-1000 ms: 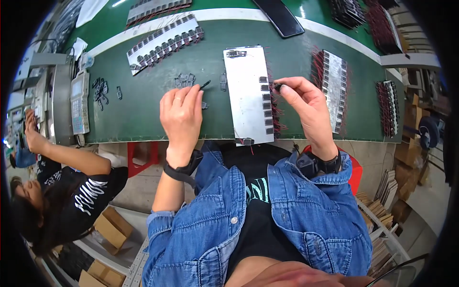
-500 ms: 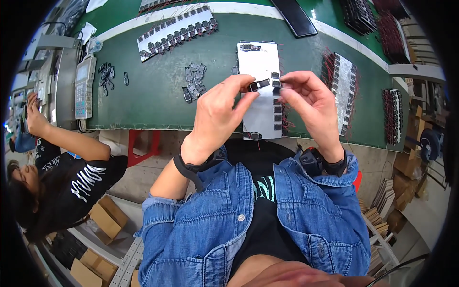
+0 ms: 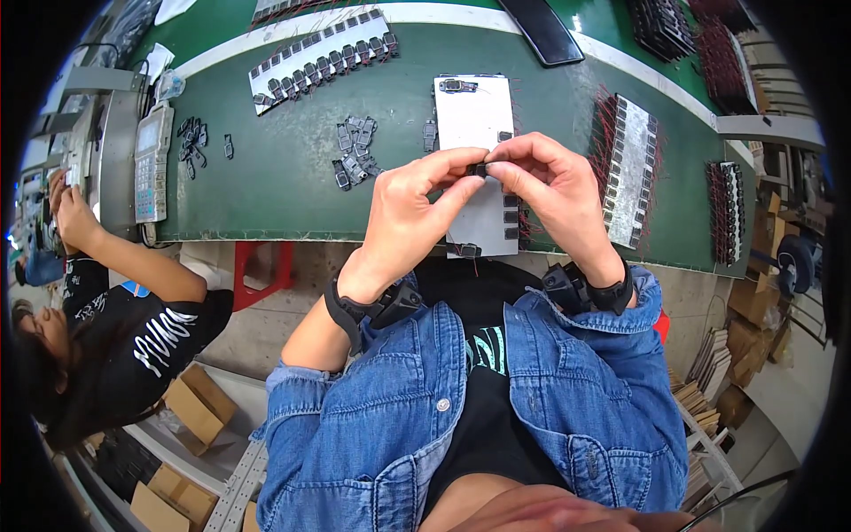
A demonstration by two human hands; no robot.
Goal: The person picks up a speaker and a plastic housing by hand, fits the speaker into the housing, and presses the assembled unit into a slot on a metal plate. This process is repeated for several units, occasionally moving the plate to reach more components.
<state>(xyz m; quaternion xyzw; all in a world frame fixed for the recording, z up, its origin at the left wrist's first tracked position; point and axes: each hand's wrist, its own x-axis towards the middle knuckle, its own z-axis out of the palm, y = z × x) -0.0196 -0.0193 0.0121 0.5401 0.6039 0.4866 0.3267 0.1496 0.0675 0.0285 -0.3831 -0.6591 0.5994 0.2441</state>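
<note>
A small black rectangular part (image 3: 480, 169) is pinched between the fingertips of my left hand (image 3: 403, 208) and my right hand (image 3: 560, 188), which meet over a white board (image 3: 470, 120). Fingers cover most of the part. Small black square pieces (image 3: 511, 217) line the board's right edge, with thin red wires sticking out beyond them. One longer black part (image 3: 458, 86) lies across the board's top end, another (image 3: 464, 251) at its near end. Left of the board sits a loose pile of similar black parts (image 3: 356, 142).
A filled board (image 3: 319, 55) lies far left; another wired board (image 3: 631, 168) is at right. A dark phone-like slab (image 3: 545, 34) rests at the back. A keypad device (image 3: 152, 164) stands at left, near a co-worker's arm (image 3: 142, 257). A red stool (image 3: 261, 275) is below the table edge.
My right hand has moved left to meet my left hand, and its fingers have closed on the black part. Before, only my left hand held that part.
</note>
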